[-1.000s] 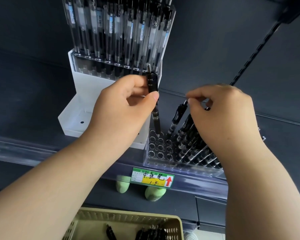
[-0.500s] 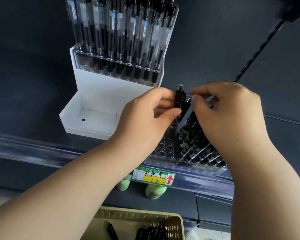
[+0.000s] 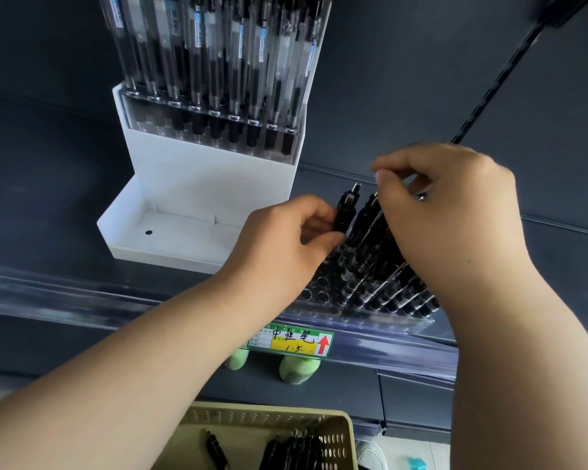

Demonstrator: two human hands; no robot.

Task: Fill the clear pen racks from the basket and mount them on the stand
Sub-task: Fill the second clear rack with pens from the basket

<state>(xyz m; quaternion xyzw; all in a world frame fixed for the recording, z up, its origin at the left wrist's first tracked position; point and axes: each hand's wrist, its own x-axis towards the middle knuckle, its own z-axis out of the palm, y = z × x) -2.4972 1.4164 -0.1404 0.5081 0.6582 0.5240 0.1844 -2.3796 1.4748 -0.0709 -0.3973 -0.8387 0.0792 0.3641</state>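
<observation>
Fingers [image 3: 325, 239] of the left hand [image 3: 282, 256] are pinched on the upper barrel of a black pen [image 3: 345, 215]. The pen stands tilted with its tip down among the holes of the clear rack [image 3: 370, 322], just off centre toward 4 o'clock. The fingers [image 3: 389, 164] of the right hand [image 3: 455, 218] are curled close and nip the top of a neighbouring pen [image 3: 365, 218] in the packed rows. The left-hand side of the rack shows open holes, so it looks part filled.

The rack sits on the shelf [image 3: 48, 293], just beside the white stand [image 3: 190, 184] at 10 o'clock. The stand's lower tray is bare, and a full rack [image 3: 218, 130] is mounted on its upper step toward 12 o'clock. The basket [image 3: 340, 432] at 6 o'clock holds loose pens [image 3: 214, 447].

Each pen is probably light and stiff, with a smooth barrel that could slip. A pinch high up near the clip, as here, seems best, since it leaves the tip free to find a hole. The holes are close together, so the tip needs guiding rather than force.

The loaded rack will likely be much heavier than it looks, and its thin clear walls may crack or flex. I would lift it with both hands low at its two ends and keep it level so the pens do not spill.
</observation>
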